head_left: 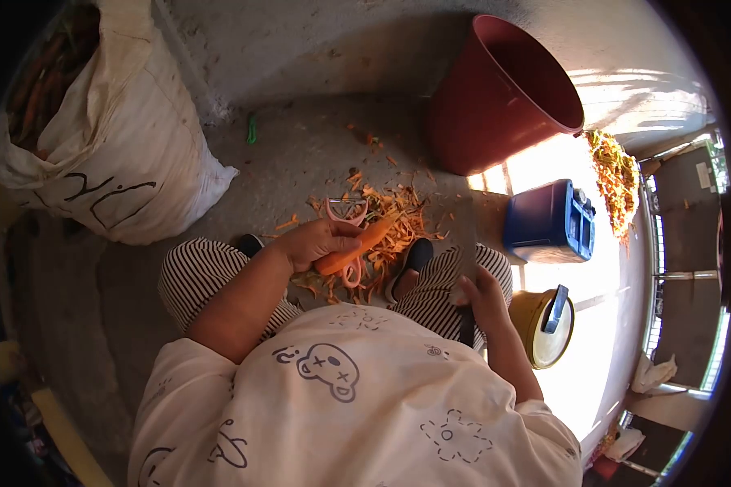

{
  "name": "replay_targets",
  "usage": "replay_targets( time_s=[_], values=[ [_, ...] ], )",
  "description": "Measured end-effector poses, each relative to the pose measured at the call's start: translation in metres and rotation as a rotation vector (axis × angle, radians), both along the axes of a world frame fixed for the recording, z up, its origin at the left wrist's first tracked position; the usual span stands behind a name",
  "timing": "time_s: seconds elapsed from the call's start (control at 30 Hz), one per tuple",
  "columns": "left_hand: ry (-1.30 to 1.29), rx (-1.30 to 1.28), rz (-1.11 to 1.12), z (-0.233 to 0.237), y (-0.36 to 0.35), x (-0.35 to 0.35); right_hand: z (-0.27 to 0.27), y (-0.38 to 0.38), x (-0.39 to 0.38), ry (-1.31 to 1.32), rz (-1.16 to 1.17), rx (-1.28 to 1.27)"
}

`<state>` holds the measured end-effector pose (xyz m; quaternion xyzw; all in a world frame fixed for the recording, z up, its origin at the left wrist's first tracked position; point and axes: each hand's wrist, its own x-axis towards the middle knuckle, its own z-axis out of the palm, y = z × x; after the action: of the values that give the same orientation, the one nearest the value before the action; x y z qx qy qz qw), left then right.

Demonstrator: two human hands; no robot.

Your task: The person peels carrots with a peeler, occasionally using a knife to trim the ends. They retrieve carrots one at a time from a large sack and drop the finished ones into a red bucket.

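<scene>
My left hand (326, 243) is closed around a peeled orange carrot (372, 239), held over the floor between my knees. A pink peeler (352, 213) shows behind the carrot, its blade end above and its loop handle below. My right hand (483, 300), by my right knee, is wrapped around a long, dark, narrow knife (468, 231) whose length runs up and down in the view. Beneath the carrot lies a heap of orange peelings (404, 213), scattered around my feet.
A big white sack (150, 154) of unpeeled carrots (45, 81) stands at the left. On the right are a maroon bucket (471, 105), a blue jerrycan (544, 221) and a yellow tub (536, 325). Another peelings pile (613, 183) lies beyond, near the wall.
</scene>
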<state>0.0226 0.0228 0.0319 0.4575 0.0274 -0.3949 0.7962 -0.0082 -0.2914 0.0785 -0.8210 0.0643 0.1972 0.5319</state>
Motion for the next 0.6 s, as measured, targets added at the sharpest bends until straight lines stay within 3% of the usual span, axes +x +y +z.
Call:
replay_targets(
  time_s=[0.17,0.3,0.43,0.6],
  values=[
    [-0.004,0.049,-0.065,0.014,0.004,0.006,-0.011,0.051,0.056,0.34,0.146,0.386],
    [-0.069,0.09,-0.091,0.013,0.01,0.005,-0.022,0.08,0.077,0.238,0.418,0.385],
    [-0.048,0.014,-0.133,0.013,0.012,0.004,-0.024,0.107,0.076,-0.055,0.436,0.432],
    [-0.052,-0.011,-0.145,0.012,0.015,0.004,-0.027,0.111,0.078,-0.07,0.532,0.302]
  ],
)
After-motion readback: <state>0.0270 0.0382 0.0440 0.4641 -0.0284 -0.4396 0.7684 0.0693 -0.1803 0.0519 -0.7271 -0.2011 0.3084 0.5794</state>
